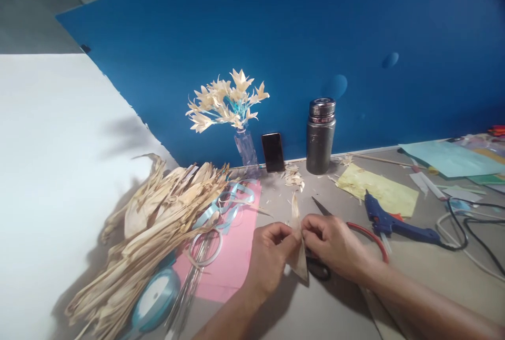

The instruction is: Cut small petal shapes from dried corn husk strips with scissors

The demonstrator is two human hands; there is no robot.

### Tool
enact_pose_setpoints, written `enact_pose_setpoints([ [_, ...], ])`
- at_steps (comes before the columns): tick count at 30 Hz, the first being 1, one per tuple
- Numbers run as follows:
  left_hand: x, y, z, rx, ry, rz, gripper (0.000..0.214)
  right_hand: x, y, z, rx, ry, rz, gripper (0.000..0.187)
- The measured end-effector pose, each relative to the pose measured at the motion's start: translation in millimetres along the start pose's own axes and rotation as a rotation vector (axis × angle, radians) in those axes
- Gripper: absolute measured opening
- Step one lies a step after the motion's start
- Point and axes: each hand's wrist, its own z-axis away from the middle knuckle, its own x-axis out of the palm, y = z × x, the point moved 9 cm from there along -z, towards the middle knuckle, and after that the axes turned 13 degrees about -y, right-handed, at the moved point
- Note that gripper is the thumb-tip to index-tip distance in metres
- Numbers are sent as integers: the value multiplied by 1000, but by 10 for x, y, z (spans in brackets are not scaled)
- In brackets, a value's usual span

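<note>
Both my hands pinch one dried corn husk strip (296, 224) between them, just above the grey table (339, 303). My left hand (272, 256) grips its left edge with closed fingers. My right hand (335, 242) grips its right edge, fingers curled. Red-handled scissors (366, 235) lie partly under my right hand, their blades pointing up-left. The husk's pointed tip stands up between my thumbs.
A heap of dried husks (158, 224) lies left, beside pink paper (232, 261), blue ribbon (229, 203) and a ribbon spool (155, 298). A husk flower vase (232, 113), phone (273, 151) and metal flask (320, 135) stand against the blue board. A glue gun (394, 221), yellow paper (379, 190) and cables (473, 224) lie right.
</note>
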Motion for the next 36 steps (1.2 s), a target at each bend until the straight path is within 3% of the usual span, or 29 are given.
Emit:
enact_pose_setpoints([
  [7, -22, -85, -30, -22, -8, 72, 20, 7, -9, 17, 21, 0, -1, 20],
  [15, -73, -203, -81, 62, -10, 295, 28, 88, -62, 23, -33, -57, -140, 16],
  [20, 57, -174, -82, 7, -133, 377, 13, 185, -65, 22, -29, -158, -268, 29],
  [30, -84, -253, -102, -16, -13, 262, 5, 240, -100, 23, -73, -97, 72, 27],
  [36, -214, -227, -133, 34, 36, 229, 16, 243, -127, 52, -49, -102, 174, 22],
])
